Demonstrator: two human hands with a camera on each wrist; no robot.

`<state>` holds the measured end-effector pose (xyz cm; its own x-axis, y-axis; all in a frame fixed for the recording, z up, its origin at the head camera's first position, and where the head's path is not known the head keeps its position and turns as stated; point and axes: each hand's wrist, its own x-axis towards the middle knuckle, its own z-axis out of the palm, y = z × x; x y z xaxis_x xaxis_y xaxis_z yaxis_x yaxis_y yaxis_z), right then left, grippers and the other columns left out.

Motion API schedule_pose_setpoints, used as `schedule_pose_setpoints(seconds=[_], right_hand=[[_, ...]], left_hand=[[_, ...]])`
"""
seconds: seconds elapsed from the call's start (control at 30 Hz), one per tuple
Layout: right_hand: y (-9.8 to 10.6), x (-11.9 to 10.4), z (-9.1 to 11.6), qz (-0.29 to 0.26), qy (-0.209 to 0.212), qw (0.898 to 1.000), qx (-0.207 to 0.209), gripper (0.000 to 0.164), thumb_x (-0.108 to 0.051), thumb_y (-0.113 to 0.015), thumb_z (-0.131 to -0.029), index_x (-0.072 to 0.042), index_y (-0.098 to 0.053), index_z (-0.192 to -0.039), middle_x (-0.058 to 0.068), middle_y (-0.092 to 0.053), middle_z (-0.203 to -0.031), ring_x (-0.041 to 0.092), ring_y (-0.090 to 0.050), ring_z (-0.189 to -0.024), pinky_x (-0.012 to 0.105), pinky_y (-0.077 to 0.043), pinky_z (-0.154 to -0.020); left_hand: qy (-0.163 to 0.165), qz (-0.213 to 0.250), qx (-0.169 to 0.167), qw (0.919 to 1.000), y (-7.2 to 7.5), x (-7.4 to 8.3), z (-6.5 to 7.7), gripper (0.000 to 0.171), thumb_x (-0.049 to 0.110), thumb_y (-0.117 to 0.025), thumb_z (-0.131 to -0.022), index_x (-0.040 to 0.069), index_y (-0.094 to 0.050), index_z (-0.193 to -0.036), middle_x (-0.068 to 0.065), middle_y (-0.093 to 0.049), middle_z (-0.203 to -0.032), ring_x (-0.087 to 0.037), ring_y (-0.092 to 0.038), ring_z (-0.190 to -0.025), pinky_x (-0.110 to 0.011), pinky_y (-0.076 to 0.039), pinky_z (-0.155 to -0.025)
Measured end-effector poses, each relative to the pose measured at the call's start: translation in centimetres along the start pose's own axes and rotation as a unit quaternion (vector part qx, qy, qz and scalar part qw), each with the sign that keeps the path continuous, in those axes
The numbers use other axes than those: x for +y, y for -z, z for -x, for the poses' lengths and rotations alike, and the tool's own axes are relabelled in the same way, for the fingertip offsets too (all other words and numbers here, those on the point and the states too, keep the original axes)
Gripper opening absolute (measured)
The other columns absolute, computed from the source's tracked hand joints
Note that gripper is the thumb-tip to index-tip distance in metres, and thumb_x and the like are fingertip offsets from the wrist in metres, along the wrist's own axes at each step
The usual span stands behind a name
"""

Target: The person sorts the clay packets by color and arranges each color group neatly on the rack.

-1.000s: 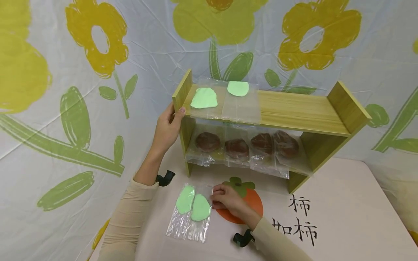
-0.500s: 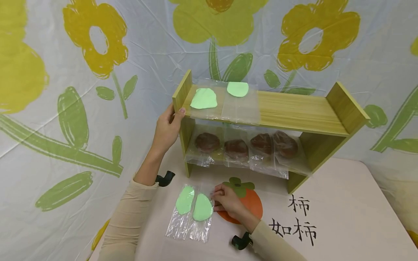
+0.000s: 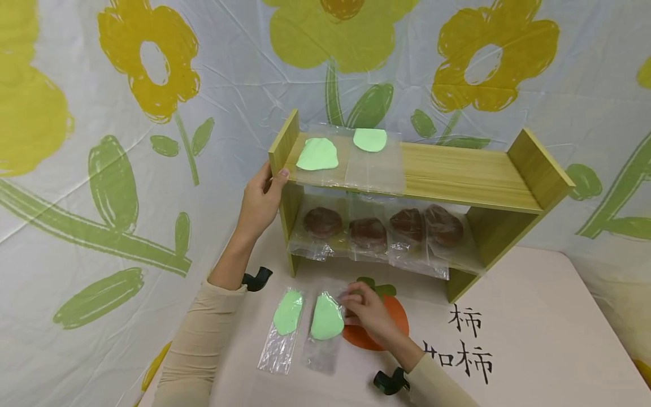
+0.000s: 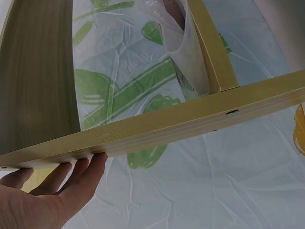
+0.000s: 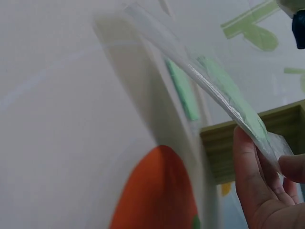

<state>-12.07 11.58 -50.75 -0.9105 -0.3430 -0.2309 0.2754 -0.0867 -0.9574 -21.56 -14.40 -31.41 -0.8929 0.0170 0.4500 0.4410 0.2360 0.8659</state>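
Observation:
My left hand (image 3: 260, 200) grips the left side panel of a two-tier wooden shelf (image 3: 473, 175), with the thumb at the front edge. In the left wrist view, the left fingers (image 4: 88, 179) lie against the panel's outer face. My right hand (image 3: 370, 314) pinches the edge of a clear plastic bag holding a flat light-green piece (image 3: 327, 317). The right wrist view has this bag (image 5: 209, 83) tilted above the table, its shadow beneath. Left of it, a second clear bag (image 3: 277, 353) with a light-green piece lies flat on the table.
Two bags with light-green pieces (image 3: 317, 154) lie on the shelf's upper board, toward the left. Several bags with dark reddish-brown round pieces (image 3: 322, 222) line the lower tier. The pale tabletop (image 3: 534, 316) carries a printed orange persimmon (image 3: 396, 311) and black characters (image 3: 468, 319).
My right hand has moved right with its bag, raising it and widening the gap to the bag on the left. The left hand keeps its place on the shelf.

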Motion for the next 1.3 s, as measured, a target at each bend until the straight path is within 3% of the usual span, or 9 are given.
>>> schedule_pose_setpoints(seconds=[0.23, 0.47, 0.6, 0.83, 1.07, 1.3], right_hand=[[0.8, -1.7, 1.3, 0.012, 0.017, 0.999, 0.024, 0.032, 0.000, -0.060, -0.098, 0.003, -0.043, -0.125, 0.012, -0.067, -0.102, 0.022, -0.063, -0.079, 0.035, -0.056, -0.072], [1.6, -3.4, 3.0, 0.069, 0.069, 0.995, -0.001, 0.029, -0.008, -0.060, -0.101, 0.002, -0.044, -0.122, 0.011, -0.067, -0.104, 0.021, -0.063, -0.083, 0.035, -0.056, -0.075], [1.9, -5.1, 4.3, 0.104, 0.123, 0.987, -0.018, 0.027, -0.008, -0.058, -0.102, 0.004, -0.043, -0.122, 0.015, -0.065, -0.105, 0.020, -0.064, -0.088, 0.035, -0.056, -0.077], [2.7, -8.5, 6.3, 0.123, 0.184, 0.975, -0.003, 0.024, -0.002, -0.056, -0.102, 0.009, -0.044, -0.120, 0.022, -0.066, -0.103, 0.018, -0.066, -0.089, 0.037, -0.057, -0.076], [3.7, -12.0, 7.7, 0.150, 0.239, 0.959, 0.011, 0.021, 0.004, -0.055, -0.101, 0.010, -0.044, -0.118, 0.012, -0.069, -0.103, 0.017, -0.069, -0.089, 0.035, -0.058, -0.074], [5.0, -16.4, 8.7, 0.143, 0.299, 0.943, 0.034, 0.021, 0.012, -0.054, -0.098, 0.009, -0.045, -0.116, 0.006, -0.070, -0.103, 0.014, -0.069, -0.090, 0.032, -0.057, -0.073]], left_hand=[[-0.001, -0.001, 0.000, 1.0000, 0.0, 0.0, 0.0, 0.048, 0.040, -0.052, -0.105, 0.019, -0.051, -0.147, -0.008, -0.056, -0.138, -0.028, -0.054, -0.126, -0.052, -0.046, -0.097], [0.002, -0.002, -0.002, 1.0000, 0.0, 0.0, 0.0, 0.048, 0.040, -0.052, -0.105, 0.019, -0.051, -0.148, -0.007, -0.056, -0.139, -0.028, -0.055, -0.125, -0.052, -0.046, -0.097], [0.002, -0.002, -0.004, 1.0000, 0.0, 0.1, -0.1, 0.048, 0.040, -0.052, -0.105, 0.019, -0.051, -0.148, -0.007, -0.057, -0.138, -0.028, -0.055, -0.125, -0.052, -0.046, -0.097], [0.002, 0.000, -0.002, 1.0000, 0.0, 0.2, 0.0, 0.049, 0.040, -0.052, -0.104, 0.020, -0.050, -0.149, -0.006, -0.055, -0.141, -0.028, -0.054, -0.127, -0.052, -0.045, -0.098], [-0.001, -0.001, 0.000, 1.0000, 0.0, 0.1, 0.0, 0.049, 0.039, -0.053, -0.104, 0.019, -0.050, -0.148, -0.006, -0.056, -0.140, -0.028, -0.054, -0.126, -0.052, -0.045, -0.098], [0.000, -0.003, -0.002, 1.0000, 0.0, 0.0, 0.0, 0.049, 0.039, -0.053, -0.104, 0.019, -0.049, -0.149, -0.007, -0.055, -0.141, -0.029, -0.054, -0.126, -0.052, -0.045, -0.098]])
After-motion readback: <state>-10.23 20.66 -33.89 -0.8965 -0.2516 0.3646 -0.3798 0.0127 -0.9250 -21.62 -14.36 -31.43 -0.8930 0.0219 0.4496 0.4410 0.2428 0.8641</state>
